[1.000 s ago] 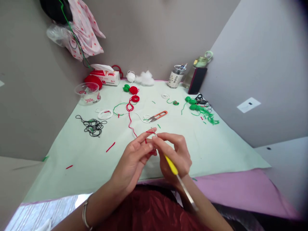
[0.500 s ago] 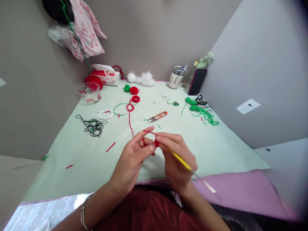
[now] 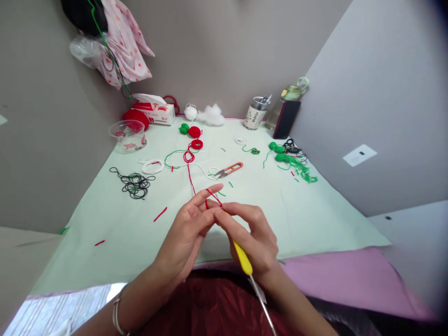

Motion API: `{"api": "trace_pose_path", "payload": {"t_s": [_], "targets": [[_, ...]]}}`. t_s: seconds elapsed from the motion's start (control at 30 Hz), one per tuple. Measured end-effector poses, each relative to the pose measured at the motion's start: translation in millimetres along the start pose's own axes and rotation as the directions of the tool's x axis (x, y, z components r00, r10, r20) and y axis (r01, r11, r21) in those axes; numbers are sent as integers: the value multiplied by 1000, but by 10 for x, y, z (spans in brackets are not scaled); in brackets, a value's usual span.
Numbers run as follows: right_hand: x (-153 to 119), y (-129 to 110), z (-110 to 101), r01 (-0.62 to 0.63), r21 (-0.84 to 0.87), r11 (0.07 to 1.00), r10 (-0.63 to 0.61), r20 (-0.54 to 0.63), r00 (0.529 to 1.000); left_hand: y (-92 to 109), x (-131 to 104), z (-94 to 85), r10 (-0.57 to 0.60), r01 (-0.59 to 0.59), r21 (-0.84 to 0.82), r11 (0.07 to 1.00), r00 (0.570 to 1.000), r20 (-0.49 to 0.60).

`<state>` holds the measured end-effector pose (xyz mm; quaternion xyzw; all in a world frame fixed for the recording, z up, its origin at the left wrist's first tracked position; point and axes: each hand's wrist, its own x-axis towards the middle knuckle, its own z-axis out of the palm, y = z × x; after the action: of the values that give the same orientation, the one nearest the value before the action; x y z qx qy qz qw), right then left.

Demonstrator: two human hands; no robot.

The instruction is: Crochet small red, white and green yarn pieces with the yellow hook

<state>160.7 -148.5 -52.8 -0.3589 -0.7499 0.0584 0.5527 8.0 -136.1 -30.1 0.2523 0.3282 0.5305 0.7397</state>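
Observation:
My left hand is closed in a pinch, with red yarn looped over its raised index finger. In my right hand is a crochet hook with a yellow handle; its metal shaft points down toward my lap. The fingertips of both hands meet, and they hide the hook's tip and the small red piece of work. From the left hand the yarn runs up the table to a loose red coil. Orange-handled thread snips lie just beyond my fingers.
A tangle of black cord and a white yarn ring lie left. Green crocheted pieces are at right, near a leaning phone. A tissue box, clear tub, white stuffing and pen can stand along the back.
My right hand has shifted left and turned, so the hook's handle now points more steeply down. The small red piece between the fingers has become hidden.

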Motion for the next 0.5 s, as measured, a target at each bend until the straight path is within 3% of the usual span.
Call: {"api": "trace_pose_path", "payload": {"t_s": [0.07,0.13,0.27,0.4,0.5], "targets": [[21,10,-1,-55,18,998,56,-57,997,11,16,-14,-90,92,-79,993,996,29],[66,28,-9,-160,201,966,186,-119,975,30,30,-26,-121,125,-93,988,991,51],[131,78,-6,-303,555,775,395,-50,917,40,37,-26,-60,62,-23,998,996,69],[120,112,16,-341,631,697,471,-44,881,17,34,-30,-50,49,19,999,997,66],[105,102,31,-353,610,709,473,-41,880,5,26,-29,-41,38,40,998,996,73]]}}
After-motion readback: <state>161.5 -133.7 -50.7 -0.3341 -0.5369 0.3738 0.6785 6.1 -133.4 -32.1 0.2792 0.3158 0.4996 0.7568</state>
